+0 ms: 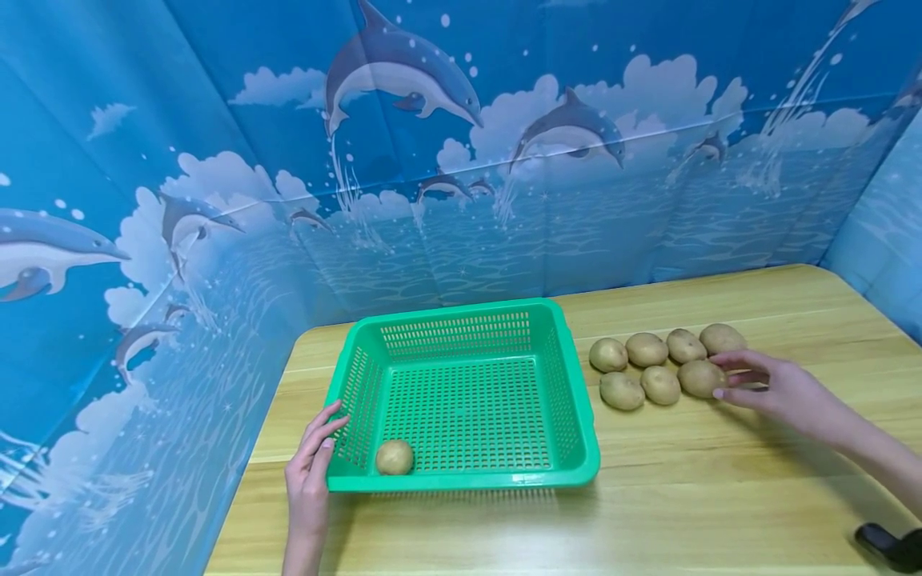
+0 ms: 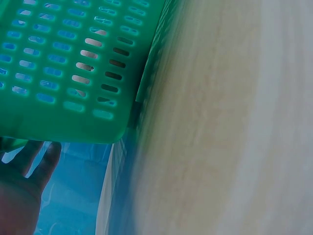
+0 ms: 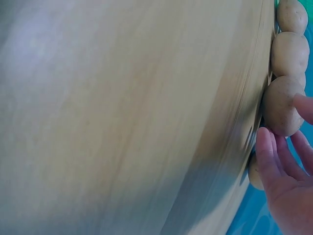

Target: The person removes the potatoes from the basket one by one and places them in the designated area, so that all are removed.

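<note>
My left hand (image 1: 310, 472) rests its fingertips on the left rim of a green plastic basket (image 1: 461, 481). In the left wrist view, my fingers (image 2: 48, 159) touch the edge of its slotted wall. Inside, a potato (image 1: 394, 458) lies in the near left corner. To the right, my right hand (image 1: 781, 392) has thumb and fingers around the right end of a potato (image 1: 702, 379), the rightmost of the front row. That potato (image 3: 282, 107) shows between thumb and fingers in the right wrist view, still among the others.
Several more potatoes (image 1: 647, 350) stand close together in two rows right of the basket. The wooden table (image 1: 691, 496) meets a blue dolphin-print curtain (image 1: 461, 240) at the back and left. A black object (image 1: 889, 547) shows at the lower right edge.
</note>
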`<act>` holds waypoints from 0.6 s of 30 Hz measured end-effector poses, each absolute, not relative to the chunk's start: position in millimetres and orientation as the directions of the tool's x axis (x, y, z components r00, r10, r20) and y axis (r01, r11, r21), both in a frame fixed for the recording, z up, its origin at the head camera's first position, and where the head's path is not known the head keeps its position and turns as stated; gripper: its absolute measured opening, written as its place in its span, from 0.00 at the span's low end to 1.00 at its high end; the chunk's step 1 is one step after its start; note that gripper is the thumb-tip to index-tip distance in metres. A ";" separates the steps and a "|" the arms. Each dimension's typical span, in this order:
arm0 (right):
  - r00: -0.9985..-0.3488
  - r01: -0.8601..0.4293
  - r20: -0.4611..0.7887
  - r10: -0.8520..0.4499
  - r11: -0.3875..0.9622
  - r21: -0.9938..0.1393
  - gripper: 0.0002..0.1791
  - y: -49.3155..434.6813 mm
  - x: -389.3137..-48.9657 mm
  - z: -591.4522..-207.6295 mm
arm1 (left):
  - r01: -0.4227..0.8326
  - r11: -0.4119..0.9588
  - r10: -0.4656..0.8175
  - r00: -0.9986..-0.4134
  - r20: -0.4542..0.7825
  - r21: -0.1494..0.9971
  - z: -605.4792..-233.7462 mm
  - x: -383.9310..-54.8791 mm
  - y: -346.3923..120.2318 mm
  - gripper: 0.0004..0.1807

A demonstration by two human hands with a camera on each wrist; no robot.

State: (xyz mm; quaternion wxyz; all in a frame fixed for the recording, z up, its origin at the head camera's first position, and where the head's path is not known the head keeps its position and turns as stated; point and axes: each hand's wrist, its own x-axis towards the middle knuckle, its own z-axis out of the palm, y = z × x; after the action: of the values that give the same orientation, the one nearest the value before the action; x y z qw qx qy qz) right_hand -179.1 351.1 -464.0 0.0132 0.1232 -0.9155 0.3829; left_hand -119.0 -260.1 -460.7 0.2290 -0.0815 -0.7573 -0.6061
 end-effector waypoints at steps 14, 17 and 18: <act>-0.972 -0.207 0.070 -0.225 0.675 -0.708 0.29 350.2 -181.4 -467.0 | 0.378 0.266 -0.158 -0.890 0.427 0.887 -459.7 -118.1 -260.6 0.17; -0.972 -0.212 0.082 -0.220 0.674 -0.708 0.29 350.9 -180.7 -466.9 | 0.380 0.265 -0.158 -0.890 0.428 0.886 -460.0 -118.5 -260.6 0.17; -0.972 -0.213 0.086 -0.217 0.674 -0.707 0.29 351.1 -180.3 -466.7 | 0.381 0.264 -0.158 -0.889 0.429 0.886 -460.2 -118.6 -260.7 0.17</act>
State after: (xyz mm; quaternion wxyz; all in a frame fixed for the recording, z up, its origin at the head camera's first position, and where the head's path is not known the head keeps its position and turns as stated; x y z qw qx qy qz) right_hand -180.3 351.1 -466.7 -0.0026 0.1173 -0.9149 0.3862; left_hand -118.6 -260.7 -460.2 0.2236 -0.0729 -0.7630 -0.6021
